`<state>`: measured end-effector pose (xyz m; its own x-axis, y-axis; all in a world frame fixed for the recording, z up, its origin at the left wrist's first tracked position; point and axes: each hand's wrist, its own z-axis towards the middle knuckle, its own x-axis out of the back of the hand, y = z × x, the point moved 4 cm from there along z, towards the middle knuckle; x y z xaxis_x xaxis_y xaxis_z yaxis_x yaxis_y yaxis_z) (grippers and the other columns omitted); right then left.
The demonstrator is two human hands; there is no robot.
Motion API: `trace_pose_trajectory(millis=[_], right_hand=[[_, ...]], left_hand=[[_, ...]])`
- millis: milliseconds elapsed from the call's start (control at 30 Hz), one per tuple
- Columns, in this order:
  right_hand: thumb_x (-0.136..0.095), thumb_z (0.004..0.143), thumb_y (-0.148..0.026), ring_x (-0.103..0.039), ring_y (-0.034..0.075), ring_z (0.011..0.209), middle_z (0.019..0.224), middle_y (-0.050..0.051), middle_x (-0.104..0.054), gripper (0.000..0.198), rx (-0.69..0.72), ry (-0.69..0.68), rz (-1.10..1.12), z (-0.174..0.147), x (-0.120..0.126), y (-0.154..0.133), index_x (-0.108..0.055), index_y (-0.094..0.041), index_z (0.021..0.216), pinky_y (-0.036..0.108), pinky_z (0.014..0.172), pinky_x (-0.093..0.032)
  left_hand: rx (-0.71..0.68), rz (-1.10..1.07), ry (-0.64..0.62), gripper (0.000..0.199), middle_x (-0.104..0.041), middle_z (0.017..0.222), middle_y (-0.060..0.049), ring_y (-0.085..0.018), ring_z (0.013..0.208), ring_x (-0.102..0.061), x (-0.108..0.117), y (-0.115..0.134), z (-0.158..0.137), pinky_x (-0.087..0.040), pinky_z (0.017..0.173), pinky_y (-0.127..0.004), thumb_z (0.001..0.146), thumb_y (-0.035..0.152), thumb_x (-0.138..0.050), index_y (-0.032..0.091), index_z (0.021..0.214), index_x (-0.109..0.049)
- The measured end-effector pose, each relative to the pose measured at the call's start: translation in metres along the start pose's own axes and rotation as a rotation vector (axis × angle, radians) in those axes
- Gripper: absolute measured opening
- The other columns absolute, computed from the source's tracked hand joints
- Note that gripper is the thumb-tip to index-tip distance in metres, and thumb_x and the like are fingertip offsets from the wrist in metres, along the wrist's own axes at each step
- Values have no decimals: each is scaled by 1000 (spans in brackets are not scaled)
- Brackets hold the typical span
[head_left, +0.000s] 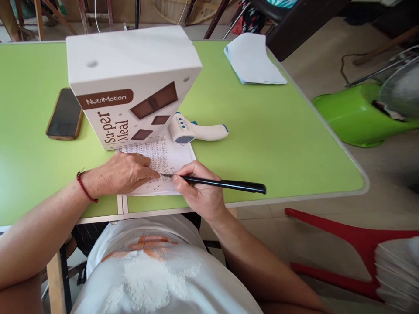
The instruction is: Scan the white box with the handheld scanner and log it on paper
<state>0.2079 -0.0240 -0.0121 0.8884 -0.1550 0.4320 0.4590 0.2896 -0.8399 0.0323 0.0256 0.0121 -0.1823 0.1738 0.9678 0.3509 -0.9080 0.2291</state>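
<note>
A black pen (225, 185) is gripped in my right hand (204, 192), its tip just above or touching a sheet of paper (178, 159) covered in rows of small handwriting. Resting on the sheet's left part is my left hand (126, 174), palm down, the index finger stretched toward the pen tip and the other fingers partly hidden. Right behind the paper stands a white NutriMotion box (134, 56) with brown print, hiding the sheet's far end. Beside the box, a white and blue infrared thermometer (196, 130) lies against the paper's far edge.
A phone (65, 115) in a brown case lies left of the box on the green table (278, 144). Folded white paper (253, 61) sits at the table's far right. On the floor are a green bin (356, 113) and a red stool (347, 231).
</note>
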Motion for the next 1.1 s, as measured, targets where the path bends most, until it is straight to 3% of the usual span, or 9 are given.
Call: trace_pose_trajectory(millis=[1100], right_hand=[[-58, 76, -20, -44, 10, 45, 51, -7, -52, 14, 18, 34, -6, 1, 2, -1, -48, -24, 66, 23, 45, -38]], left_hand=[[-3, 1, -2, 18, -64, 77, -3, -17, 68, -62, 0, -1, -1, -32, 50, -28, 96, 19, -57, 21, 104, -73]])
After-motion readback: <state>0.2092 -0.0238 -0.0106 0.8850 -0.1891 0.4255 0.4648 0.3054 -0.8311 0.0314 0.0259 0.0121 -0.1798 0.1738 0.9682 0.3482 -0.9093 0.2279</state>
